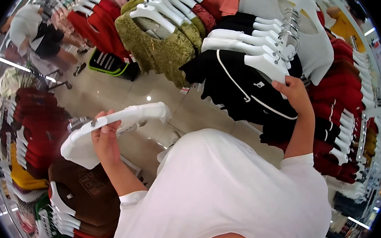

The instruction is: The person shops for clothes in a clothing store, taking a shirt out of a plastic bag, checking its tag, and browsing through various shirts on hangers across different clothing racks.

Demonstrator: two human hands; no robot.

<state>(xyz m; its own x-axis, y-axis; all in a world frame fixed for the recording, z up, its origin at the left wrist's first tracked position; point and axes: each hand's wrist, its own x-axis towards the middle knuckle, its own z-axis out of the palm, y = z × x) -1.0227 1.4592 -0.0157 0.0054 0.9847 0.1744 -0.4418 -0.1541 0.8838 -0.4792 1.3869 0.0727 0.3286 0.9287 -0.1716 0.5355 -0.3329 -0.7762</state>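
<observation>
My left hand [106, 141] is closed around a white hanger [129, 115] held out over the floor on the left. White cloth [80, 150] hangs from it, seen nearly edge-on; its full shape cannot be made out. On the right, my right hand [295, 93] pinches the end of a white hanger [267, 64] on a crowded rack. That hanger carries a black top [237, 86] with white piping and a small label. Behind it hang several more white hangers with white and black garments, their metal hooks [290, 28] bunched together.
Olive lace tops [160, 47] and red garments [98, 32] hang beyond. Dark red clothes [338, 69] line the right, and a brown top [86, 187] hangs at lower left. A black-green basket [110, 65] stands on the tiled floor [148, 88]. Another person [29, 26] is at upper left.
</observation>
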